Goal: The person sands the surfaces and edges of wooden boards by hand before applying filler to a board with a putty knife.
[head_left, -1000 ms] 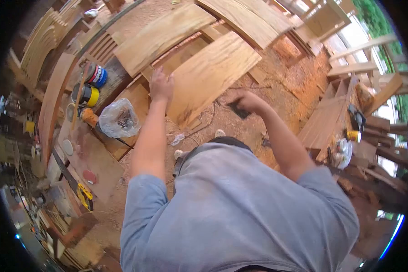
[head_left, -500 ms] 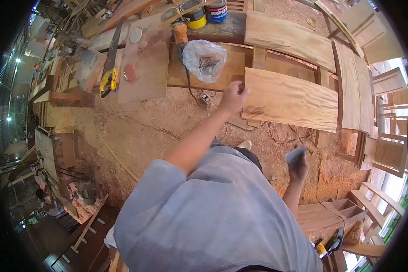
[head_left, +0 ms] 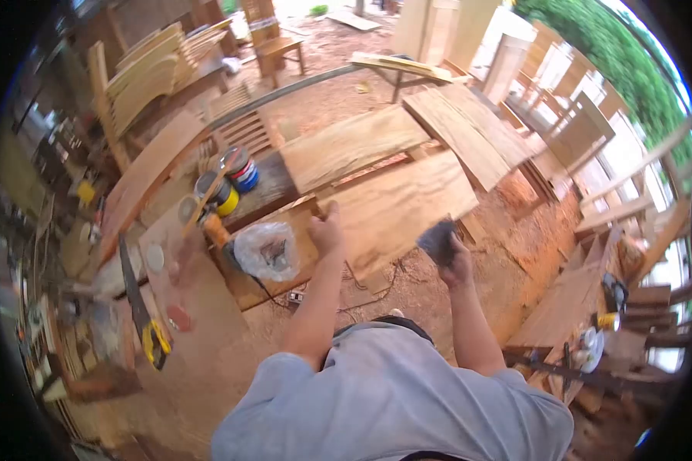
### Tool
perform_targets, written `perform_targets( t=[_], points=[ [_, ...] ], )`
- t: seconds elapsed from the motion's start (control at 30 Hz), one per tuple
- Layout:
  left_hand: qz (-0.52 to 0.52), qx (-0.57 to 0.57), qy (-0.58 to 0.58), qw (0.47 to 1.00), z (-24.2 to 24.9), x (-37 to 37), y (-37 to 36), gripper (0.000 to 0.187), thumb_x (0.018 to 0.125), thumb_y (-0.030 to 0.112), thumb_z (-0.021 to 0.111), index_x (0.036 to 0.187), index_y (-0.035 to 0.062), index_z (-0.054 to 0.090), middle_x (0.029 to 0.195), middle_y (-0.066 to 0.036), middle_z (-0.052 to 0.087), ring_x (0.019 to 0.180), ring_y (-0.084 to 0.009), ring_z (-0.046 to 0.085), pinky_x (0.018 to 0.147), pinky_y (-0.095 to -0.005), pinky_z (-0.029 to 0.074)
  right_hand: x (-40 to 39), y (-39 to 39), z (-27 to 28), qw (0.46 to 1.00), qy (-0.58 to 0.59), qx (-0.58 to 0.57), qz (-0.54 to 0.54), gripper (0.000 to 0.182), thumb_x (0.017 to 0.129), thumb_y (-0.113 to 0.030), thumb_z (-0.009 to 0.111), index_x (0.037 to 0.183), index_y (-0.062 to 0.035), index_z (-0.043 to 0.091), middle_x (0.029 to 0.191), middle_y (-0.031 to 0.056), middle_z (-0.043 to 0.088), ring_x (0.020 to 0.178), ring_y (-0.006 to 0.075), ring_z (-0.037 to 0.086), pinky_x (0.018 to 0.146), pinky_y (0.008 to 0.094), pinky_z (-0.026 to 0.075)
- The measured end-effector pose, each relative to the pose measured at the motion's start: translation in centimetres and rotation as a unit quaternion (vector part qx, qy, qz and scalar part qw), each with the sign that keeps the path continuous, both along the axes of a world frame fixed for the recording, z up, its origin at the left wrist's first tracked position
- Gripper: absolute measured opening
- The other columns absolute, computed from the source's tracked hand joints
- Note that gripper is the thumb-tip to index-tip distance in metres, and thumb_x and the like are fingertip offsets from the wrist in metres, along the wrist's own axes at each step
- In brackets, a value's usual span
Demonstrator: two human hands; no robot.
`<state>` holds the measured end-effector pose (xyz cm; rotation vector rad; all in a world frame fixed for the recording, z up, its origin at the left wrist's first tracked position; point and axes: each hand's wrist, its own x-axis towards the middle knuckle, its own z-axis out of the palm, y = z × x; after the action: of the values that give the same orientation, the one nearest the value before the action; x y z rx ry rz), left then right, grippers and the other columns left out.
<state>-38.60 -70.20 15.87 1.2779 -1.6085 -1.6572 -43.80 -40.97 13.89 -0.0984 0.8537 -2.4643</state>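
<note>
My right hand (head_left: 457, 261) is closed around a dark, flat piece (head_left: 438, 243), blurred, near the front right edge of a wide wooden board (head_left: 407, 207). At that board's left end is my left hand (head_left: 328, 230), its fingers bent; whether it grips the board's edge or anything small cannot be made out. Left of this hand, a clear plastic bag (head_left: 266, 252) with small dark items inside lies beside an orange power tool (head_left: 217, 229).
Paint cans (head_left: 241, 170) stand at the back left. A yellow-handled saw (head_left: 155, 343) lies on a brown panel (head_left: 200, 307). Further boards (head_left: 354, 146) lie behind, and a wooden chair (head_left: 277, 48) stands far back. Wood shavings cover the ground.
The view has turned, so boards and tools appear shifted left and tilted. My right hand has risen with the dark piece to near the board's front edge. My left hand stays by its left end.
</note>
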Motion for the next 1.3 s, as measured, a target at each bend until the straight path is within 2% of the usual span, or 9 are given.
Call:
perform_targets(
  t=[0.1,0.27,0.53,0.7,0.97,1.07,1.13,1.2,1.3],
  points=[
    [0.021,-0.129,0.224,0.966,1.8,-0.1,-1.7,0.026,0.086,0.019,0.075,0.096,-0.0028,0.064,0.09,-0.007,0.07,0.077,-0.0178,0.063,0.072,-0.0344,0.05,-0.8,-2.6,0.3,0.999,-0.016,0.003,-0.038,0.039,0.103,-0.027,0.044,0.136,-0.0082,0.05,0.131,0.0095,0.06,0.119,0.0266,0.059,0.104,0.0458,0.046],
    [-0.19,-0.168,0.342,0.905,2.8,1.9,-3.6,0.026,0.082,0.003,0.076,0.105,-0.004,0.065,0.095,-0.005,0.07,0.082,-0.0096,0.063,0.074,-0.0244,0.053,1.3,-0.2,2.5,0.989,-0.009,-0.08,-0.125,0.04,0.102,-0.03,0.047,0.136,-0.0101,0.051,0.133,0.0105,0.059,0.121,0.0302,0.058,0.105,0.0539,0.044],
    [-0.527,-0.187,0.158,0.814,5.8,7.5,-1.3,0.036,0.077,0.0,0.075,0.113,-0.0026,0.069,0.126,-0.014,0.066,0.111,-0.0216,0.064,0.095,-0.0312,0.05,4.4,4.0,2.0,0.983,-0.027,-0.099,-0.154,0.044,0.101,-0.03,0.047,0.141,-0.0095,0.047,0.139,0.0133,0.054,0.127,0.0325,0.053,0.108,0.0549,0.041],
    [-0.613,-0.515,0.03,0.599,0.9,10.2,2.0,0.018,0.075,0.014,0.073,0.073,-0.0015,0.064,0.155,-0.014,0.036,0.142,-0.038,0.033,0.116,-0.0547,0.022,5.3,2.9,1.1,0.982,-0.084,-0.051,-0.16,0.043,0.101,-0.026,0.049,0.141,-0.0109,0.048,0.134,0.0104,0.058,0.12,0.0271,0.06,0.106,0.0488,0.045],
    [-0.609,-0.551,-0.051,0.568,-3.7,12.8,2.1,0.02,0.076,0.018,0.069,0.063,0.0047,0.062,0.157,-0.008,0.035,0.144,-0.0348,0.031,0.118,-0.0578,0.016,6.5,2.9,-1.9,0.987,-0.131,0.06,-0.073,0.04,0.099,-0.019,0.053,0.136,-0.0038,0.052,0.128,0.01,0.062,0.113,0.0232,0.063,0.1,0.0419,0.05],
    [-0.655,-0.526,-0.109,0.532,-1.7,12.4,1.4,0.013,0.077,0.017,0.069,0.08,0.0044,0.07,0.158,-0.009,0.032,0.145,-0.0356,0.028,0.118,-0.0589,0.013,6.5,5.8,-3.4,0.971,-0.151,0.1,-0.158,0.037,0.096,-0.015,0.058,0.13,-0.0006,0.056,0.115,0.0098,0.068,0.101,0.0223,0.068,0.092,0.0386,0.055],
    [-0.7,-0.427,-0.082,0.567,0.7,11.1,0.8,0.038,0.073,0.016,0.074,0.109,0.0051,0.069,0.153,-0.011,0.041,0.143,-0.0335,0.034,0.118,-0.0516,0.02,6.1,8.0,-4.6,0.961,-0.166,0.089,-0.204,0.036,0.094,-0.013,0.06,0.128,0.0005,0.057,0.111,0.0099,0.069,0.097,0.0222,0.069,0.088,0.0373,0.056],
    [-0.655,0.0,-0.132,0.744,1.7,8.2,-1.2,0.053,0.079,0.017,0.073,0.128,0.0015,0.06,0.136,-0.016,0.057,0.128,-0.0308,0.052,0.109,-0.0416,0.038,5.7,9.7,-5.1,0.933,-0.159,0.154,-0.283,0.037,0.09,-0.007,0.061,0.125,0.0019,0.059,0.105,0.0094,0.07,0.09,0.0221,0.07,0.083,0.035,0.057],
    [-0.543,-0.372,-0.035,0.752,2.0,-0.6,-1.5,0.048,0.09,0.028,0.066,0.124,-0.0042,0.06,0.115,-0.022,0.066,0.111,-0.0304,0.063,0.098,-0.0375,0.047,3.9,9.4,-5.0,0.904,-0.126,0.226,-0.339,0.038,0.085,-0.002,0.061,0.123,0.0034,0.06,0.103,0.0087,0.07,0.087,0.0198,0.069,0.081,0.0339,0.057]
  ],
)
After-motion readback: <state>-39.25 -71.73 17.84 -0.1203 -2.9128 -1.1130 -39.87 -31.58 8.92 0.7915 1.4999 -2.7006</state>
